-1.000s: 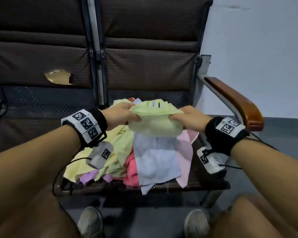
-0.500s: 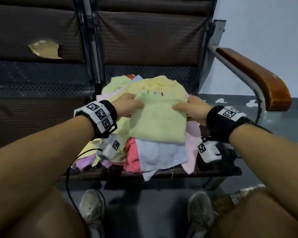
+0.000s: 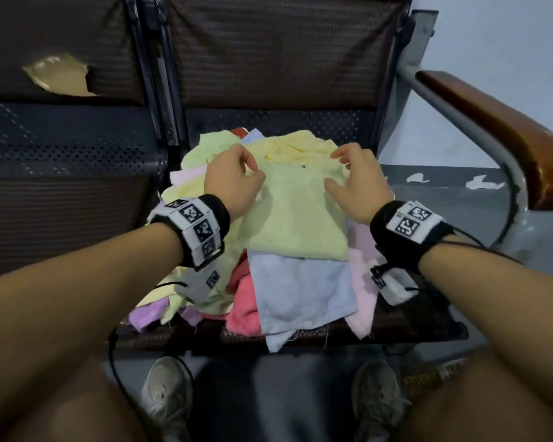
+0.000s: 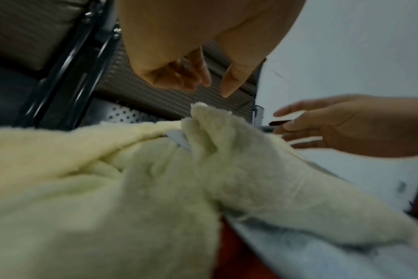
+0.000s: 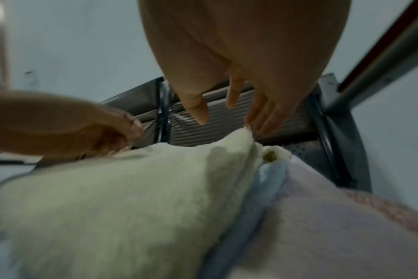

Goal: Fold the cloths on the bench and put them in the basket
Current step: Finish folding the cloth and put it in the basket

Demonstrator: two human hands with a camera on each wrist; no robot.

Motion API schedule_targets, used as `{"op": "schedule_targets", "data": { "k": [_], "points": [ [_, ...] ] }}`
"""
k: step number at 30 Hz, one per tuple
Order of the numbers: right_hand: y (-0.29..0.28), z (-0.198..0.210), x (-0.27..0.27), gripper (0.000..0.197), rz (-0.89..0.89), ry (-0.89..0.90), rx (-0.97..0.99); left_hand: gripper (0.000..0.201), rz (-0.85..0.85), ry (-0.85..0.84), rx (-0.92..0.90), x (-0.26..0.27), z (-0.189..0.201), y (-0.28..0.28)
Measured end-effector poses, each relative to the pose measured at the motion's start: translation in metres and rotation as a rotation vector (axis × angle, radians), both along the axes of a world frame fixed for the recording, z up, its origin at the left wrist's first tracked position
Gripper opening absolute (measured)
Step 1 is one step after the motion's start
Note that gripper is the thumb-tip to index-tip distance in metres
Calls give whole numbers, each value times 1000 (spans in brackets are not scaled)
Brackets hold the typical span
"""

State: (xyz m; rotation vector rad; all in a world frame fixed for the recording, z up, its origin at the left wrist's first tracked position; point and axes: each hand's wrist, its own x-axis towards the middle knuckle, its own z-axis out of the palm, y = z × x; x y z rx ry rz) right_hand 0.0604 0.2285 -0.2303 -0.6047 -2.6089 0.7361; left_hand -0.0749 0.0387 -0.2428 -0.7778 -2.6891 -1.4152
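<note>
A pale green cloth (image 3: 296,215), folded into a rectangle, lies on top of a heap of cloths on the bench seat (image 3: 412,330). My left hand (image 3: 253,165) hovers over its far left corner with fingers loosely curled and nothing in them. My right hand (image 3: 332,169) hovers over the far right corner with fingers spread and relaxed. In the left wrist view the left hand (image 4: 203,81) hangs just above a raised corner of the green cloth (image 4: 227,151). The right wrist view shows the right hand (image 5: 227,107) with its fingers close over the cloth (image 5: 131,188). No basket is in view.
Under the green cloth lie a light blue cloth (image 3: 304,295), a coral one (image 3: 243,311), a pale pink one (image 3: 361,282), a yellow one (image 3: 300,148) and a purple one (image 3: 147,314). A wooden armrest (image 3: 492,122) stands right. The padded backrest (image 3: 268,59) rises behind.
Both hands lowered the folded green cloth onto the heap, then let go of its far corners and lifted slightly off it.
</note>
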Motion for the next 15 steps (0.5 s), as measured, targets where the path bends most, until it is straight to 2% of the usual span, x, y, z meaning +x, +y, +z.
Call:
{"op": "schedule_targets", "data": {
  "k": [2,3,5,7,9,10,12,15],
  "points": [
    [-4,1,15,10,147,-42,59,9,-213,-58,-26,7,3,-11],
    [-7,0,23,11,232,-104,16,10,-325,-88,-78,10,3,-17],
    [-12,-8,36,32,363,-269,-31,33,-496,-68,-271,17,-3,-28],
    [-15,-16,45,63,414,-388,74,66,-604,33,-476,22,-9,-36],
    [-15,-24,50,84,433,-442,132,81,-644,100,-536,27,-13,-38],
    [-16,-26,50,88,440,-464,161,79,-632,131,-528,28,-14,-38],
    [-17,-27,50,81,443,-479,226,64,-571,196,-489,28,-15,-37],
    [-18,-23,49,46,411,-370,228,34,-451,218,-421,29,-11,-39]
  ]
}}
